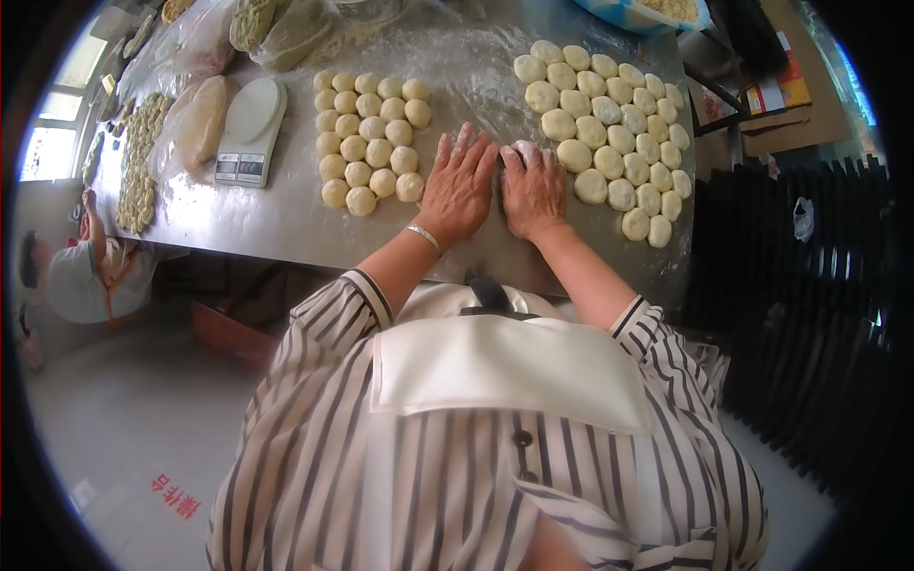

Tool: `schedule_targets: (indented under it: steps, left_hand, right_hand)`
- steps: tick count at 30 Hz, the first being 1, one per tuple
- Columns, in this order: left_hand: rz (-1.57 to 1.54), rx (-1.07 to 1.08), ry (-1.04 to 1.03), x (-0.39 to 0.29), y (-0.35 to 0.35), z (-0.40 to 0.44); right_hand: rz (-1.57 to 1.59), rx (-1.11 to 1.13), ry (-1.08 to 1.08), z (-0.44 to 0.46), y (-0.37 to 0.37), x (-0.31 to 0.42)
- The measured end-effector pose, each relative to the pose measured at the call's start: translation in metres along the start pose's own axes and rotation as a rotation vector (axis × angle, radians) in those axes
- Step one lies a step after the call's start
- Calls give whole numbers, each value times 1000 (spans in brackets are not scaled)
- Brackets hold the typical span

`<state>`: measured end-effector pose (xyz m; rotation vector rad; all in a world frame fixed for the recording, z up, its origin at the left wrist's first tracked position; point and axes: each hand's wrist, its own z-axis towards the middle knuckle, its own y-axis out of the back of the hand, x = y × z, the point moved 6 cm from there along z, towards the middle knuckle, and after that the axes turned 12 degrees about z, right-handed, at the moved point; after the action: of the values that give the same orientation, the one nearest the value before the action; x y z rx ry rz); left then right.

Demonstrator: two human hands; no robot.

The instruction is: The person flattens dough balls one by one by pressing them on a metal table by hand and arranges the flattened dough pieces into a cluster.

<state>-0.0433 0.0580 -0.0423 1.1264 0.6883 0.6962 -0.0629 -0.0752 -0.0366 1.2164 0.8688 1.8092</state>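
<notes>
Both of my hands are palm down on the floured steel table (pixel 466 71), side by side with the fingertips near each other. My left hand (pixel 460 186) lies with its fingers stretched out, just right of rows of round dough balls (pixel 378 152); a silver bangle circles the wrist. Flour whitens the fingers of my right hand (pixel 533 188), which are apart and slightly bent. It rests beside the flattened dough rounds (pixel 606 137) on the right. Whatever lies beneath either palm is hidden.
A kitchen scale (pixel 251 133) stands left of the dough balls, beside a plastic-wrapped dough lump (pixel 197 119). Farther left lie many small dough pieces (pixel 145 162), with another person (pixel 100 271) at that end. A blue-rimmed bowl (pixel 628 19) sits at the back right.
</notes>
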Motion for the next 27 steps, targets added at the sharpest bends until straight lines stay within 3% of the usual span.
schedule_targets:
  steps: [3,6,9,10,16,19,22,25,27]
  left_hand:
    - [64,-69,-16,1,6,2]
    - [-319,193,192,13,37,3]
    - [-186,350,162,20,56,-13]
    - [-170,461,186,22,51,-18]
    - [-307,505,154,15,31,-22]
    - [-287,124,1,-2,70,-25]
    - [-229,203,-167,-15,78,-40]
    - [-378,338,-39,-7,72,-48]
    - [-386,297,49,0,69,-40]
  right_hand:
    - [58,20,-6,2,7,0]
    - [381,44,-88,-9,13,-24]
    - [177,264,-229,-25,41,-11]
    - [170,193,-111,-34,44,-9]
    - [409,479,-433,-25,53,6]
    - [321,135,-36,-35,70,14]
    - [305,244,60,-55,68,18]
    - [515,237,-129,-62,67,15]
    - [433,72,-121,-43,71,14]
